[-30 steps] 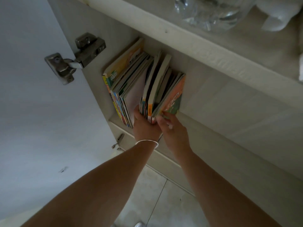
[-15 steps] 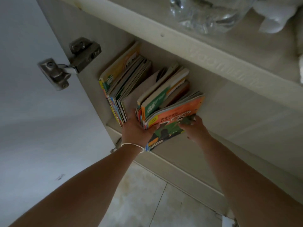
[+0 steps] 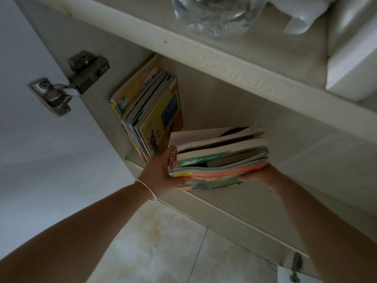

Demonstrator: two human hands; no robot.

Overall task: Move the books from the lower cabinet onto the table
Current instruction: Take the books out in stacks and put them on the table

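At the mouth of the lower cabinet: left hand [image 3: 161, 172], closed round the spine end of a stack of books [image 3: 219, 158], thumb on the underside, fingers hidden behind the spines; thin bangle [image 3: 147, 189] at the wrist. Right hand [image 3: 260, 175], gripping the opposite end of the same stack from below, fingertips largely hidden under the bottom orange-and-green cover. Stack tipped onto its side, lying between the two hands, clear of the cabinet floor [image 3: 234, 203] as far as can be seen; titles too small to read; a pale sheet or cover juts out at its back. Remaining books [image 3: 151, 115], upright against the cabinet's left wall, just beside the left hand; whether touching it cannot be told. Yellow cover faces outward, the print blurred. Metal hinge [image 3: 69, 82] joins the open door [image 3: 40, 150] to that wall. Shelf above [image 3: 234, 64] carries a clear glass vessel [image 3: 212, 15] and white objects, all cut off by the top edge. Tiled floor [image 3: 163, 246] below.
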